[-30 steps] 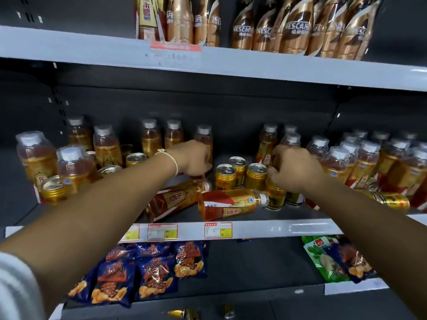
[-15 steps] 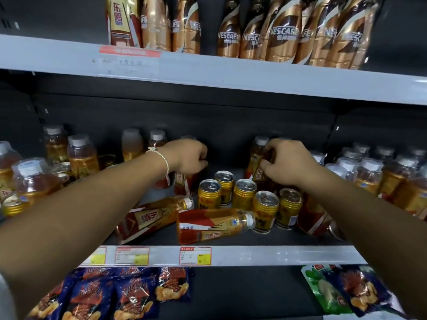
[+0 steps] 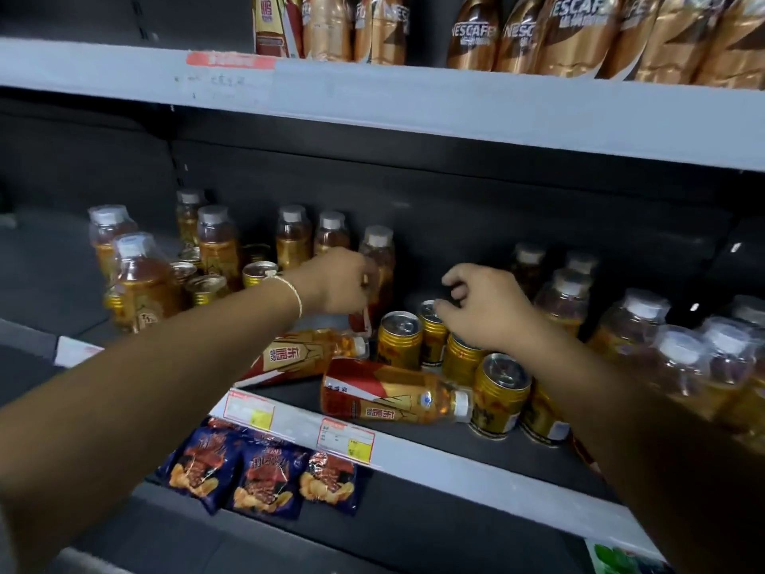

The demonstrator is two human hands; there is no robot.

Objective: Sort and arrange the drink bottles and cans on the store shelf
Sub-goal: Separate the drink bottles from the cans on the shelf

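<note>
Gold cans (image 3: 399,339) stand in a small bunch near the middle of the frame, on the dark middle shelf (image 3: 455,445). Just in front of them two bottles have tipped over. One fallen bottle (image 3: 395,397) lies on its side with its white cap pointing to the right, touching a can. The other fallen bottle (image 3: 304,356) lies behind it, partly under the arm on the left. I think they are down because the shelf got messy, and they need standing up again.

At the left of the frame the left hand (image 3: 331,285) is curled round an upright bottle (image 3: 378,267) at the back. It looks like a grip to slide that bottle into line with the other standing bottles (image 3: 215,238) in the upper left part of the shelf. A thin bracelet (image 3: 289,290) sits on that wrist.

Right of the middle, the right hand (image 3: 482,310) hangs over the cans with its fingers bent and a little spread. The fingertips (image 3: 439,310) look to be at the top of a back can (image 3: 430,312), but I cannot tell if they pinch it or only touch it.

More bottles (image 3: 637,325) stand tidy at the right edge. Brown coffee bottles (image 3: 579,35) fill the top shelf, and blue snack bags (image 3: 261,474) lie on the bottom one.
</note>
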